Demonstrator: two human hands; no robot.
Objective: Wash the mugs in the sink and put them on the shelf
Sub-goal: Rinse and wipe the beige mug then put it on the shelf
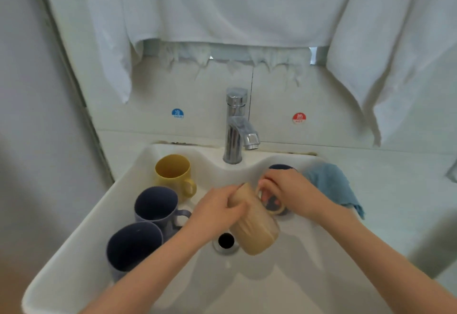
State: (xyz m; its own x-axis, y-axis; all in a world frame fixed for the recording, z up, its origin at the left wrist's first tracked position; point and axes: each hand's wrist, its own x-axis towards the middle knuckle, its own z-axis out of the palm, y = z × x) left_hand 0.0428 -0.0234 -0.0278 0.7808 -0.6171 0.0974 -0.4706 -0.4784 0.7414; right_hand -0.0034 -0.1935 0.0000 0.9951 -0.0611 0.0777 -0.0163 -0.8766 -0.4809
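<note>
The washing step is judged to be in hand: a tan mug [254, 229] is held tilted above the drain [225, 240] of the sink [296, 276], its body gripped by the left hand [217, 212] and its handle pinched by the right hand [286, 190]. No water is seen at the tap [237, 125] (smooth chrome), so opening it is likely called for next. A yellow mug [173, 172] and two blue mugs [155, 204], matte and cylindrical, are stood at the sink's left; a soft cloth [331, 185] is draped on the rim.

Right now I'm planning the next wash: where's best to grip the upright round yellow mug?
I'd hook the loop handle from the right; the round yellow mug stands upright with that handle turned toward the white sink's middle.
</note>
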